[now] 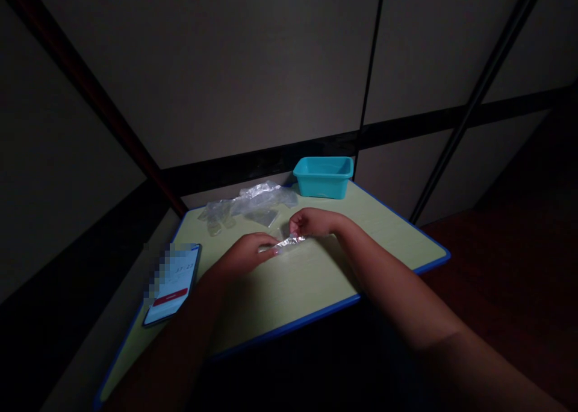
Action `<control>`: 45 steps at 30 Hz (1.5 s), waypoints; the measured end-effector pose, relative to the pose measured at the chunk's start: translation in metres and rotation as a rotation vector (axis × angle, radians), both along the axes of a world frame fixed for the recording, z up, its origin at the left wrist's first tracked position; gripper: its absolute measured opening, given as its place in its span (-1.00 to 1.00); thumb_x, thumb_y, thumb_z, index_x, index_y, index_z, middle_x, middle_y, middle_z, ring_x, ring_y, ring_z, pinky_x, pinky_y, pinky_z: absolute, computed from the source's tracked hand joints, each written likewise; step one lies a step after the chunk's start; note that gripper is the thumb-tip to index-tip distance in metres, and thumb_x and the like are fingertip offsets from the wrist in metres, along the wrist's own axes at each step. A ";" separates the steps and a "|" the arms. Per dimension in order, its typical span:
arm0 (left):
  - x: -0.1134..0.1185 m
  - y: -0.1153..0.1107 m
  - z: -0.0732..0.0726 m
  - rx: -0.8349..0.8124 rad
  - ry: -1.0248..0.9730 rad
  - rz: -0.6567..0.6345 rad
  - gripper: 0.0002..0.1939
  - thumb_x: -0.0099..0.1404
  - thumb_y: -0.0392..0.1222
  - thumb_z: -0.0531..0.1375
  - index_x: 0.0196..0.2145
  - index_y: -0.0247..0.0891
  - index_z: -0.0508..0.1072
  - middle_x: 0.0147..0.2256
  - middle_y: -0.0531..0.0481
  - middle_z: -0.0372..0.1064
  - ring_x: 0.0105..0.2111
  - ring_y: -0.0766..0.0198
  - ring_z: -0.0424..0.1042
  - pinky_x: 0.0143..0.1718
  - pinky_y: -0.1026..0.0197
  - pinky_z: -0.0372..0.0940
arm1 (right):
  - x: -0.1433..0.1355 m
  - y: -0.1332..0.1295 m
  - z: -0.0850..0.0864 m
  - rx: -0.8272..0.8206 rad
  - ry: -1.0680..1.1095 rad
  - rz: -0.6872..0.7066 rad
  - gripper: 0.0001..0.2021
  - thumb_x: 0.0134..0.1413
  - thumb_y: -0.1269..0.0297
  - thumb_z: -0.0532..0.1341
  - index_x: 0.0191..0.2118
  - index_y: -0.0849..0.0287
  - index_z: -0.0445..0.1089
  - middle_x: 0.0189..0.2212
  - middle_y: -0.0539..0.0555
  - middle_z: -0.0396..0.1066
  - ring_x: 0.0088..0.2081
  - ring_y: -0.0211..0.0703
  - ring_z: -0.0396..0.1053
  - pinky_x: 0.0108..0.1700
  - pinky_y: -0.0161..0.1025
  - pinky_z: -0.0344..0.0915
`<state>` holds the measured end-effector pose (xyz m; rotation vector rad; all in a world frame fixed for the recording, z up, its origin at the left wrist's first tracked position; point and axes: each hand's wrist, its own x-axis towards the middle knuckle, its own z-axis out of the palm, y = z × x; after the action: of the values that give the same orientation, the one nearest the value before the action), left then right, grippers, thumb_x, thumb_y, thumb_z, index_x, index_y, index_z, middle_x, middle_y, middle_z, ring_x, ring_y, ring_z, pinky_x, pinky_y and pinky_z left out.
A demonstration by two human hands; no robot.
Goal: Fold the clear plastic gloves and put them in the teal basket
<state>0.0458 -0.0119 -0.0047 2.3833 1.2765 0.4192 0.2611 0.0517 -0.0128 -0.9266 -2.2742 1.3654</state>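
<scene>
A small crinkled clear plastic packet (289, 242) lies between my two hands, low over the tabletop. Thumb and fingers of my left hand (250, 252) pinch its left end. At the other end, my right hand (311, 222) has its fingers curled closed on the packet. What the packet holds, if anything, is too small to tell. Just behind my hands lies a pile of clear plastic bags (266, 198), crumpled and partly overlapping.
A turquoise plastic basket (323, 186) stands at the table's back edge. A phone with a lit screen (174, 285) lies at the left. The pale yellow table (289, 303) has a blue rim, and panelled doors (271, 68) rise behind it.
</scene>
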 end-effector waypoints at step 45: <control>-0.025 0.018 -0.015 -0.203 -0.096 0.171 -0.77 -0.05 -0.08 0.22 -0.45 -0.25 0.34 -0.50 0.10 0.29 -0.44 0.26 0.30 -0.44 0.29 0.13 | -0.009 0.013 -0.021 0.347 -0.139 -0.269 -0.94 -0.03 0.46 0.11 -0.45 0.23 0.29 -0.56 -0.04 0.30 -0.52 -0.35 0.19 -0.46 -0.40 0.07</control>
<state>0.0208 0.0058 -0.0194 2.0717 1.4125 0.4264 0.2522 0.0652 -0.0342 -1.1788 -2.2824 0.7862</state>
